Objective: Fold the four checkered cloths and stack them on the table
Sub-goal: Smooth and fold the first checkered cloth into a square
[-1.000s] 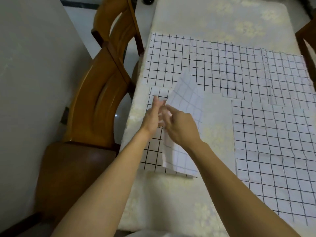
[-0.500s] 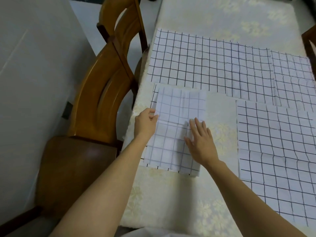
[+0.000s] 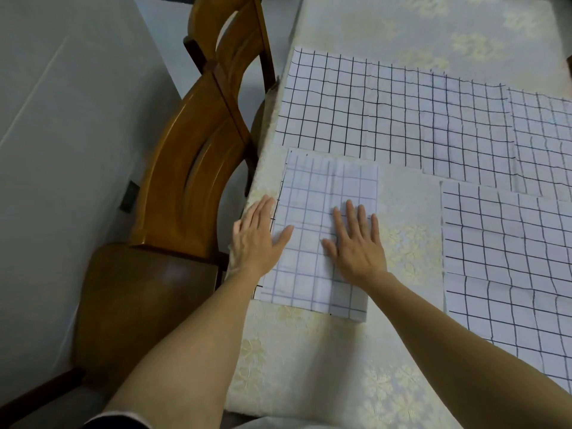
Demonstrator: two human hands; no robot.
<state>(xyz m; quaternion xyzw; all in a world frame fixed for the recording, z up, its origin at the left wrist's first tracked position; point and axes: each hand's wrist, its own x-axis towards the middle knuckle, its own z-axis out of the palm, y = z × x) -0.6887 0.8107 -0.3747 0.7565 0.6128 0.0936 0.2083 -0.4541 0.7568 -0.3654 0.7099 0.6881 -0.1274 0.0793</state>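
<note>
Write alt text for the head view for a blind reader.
A folded checkered cloth lies at the table edge, left hand and right hand pressing flat on it. Three unfolded cloths lie spread beyond and right of it; a wooden chair stands alongside.

Home dining room: wooden chair [image 3: 185, 168], floral tablecloth [image 3: 309, 360] on table.

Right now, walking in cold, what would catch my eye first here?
Two flat hands, left hand and right hand, press a folded checkered cloth by the left edge of the table. Three unfolded checkered cloths lie spread beyond and to its right. A wooden chair stands left of the table.
</note>
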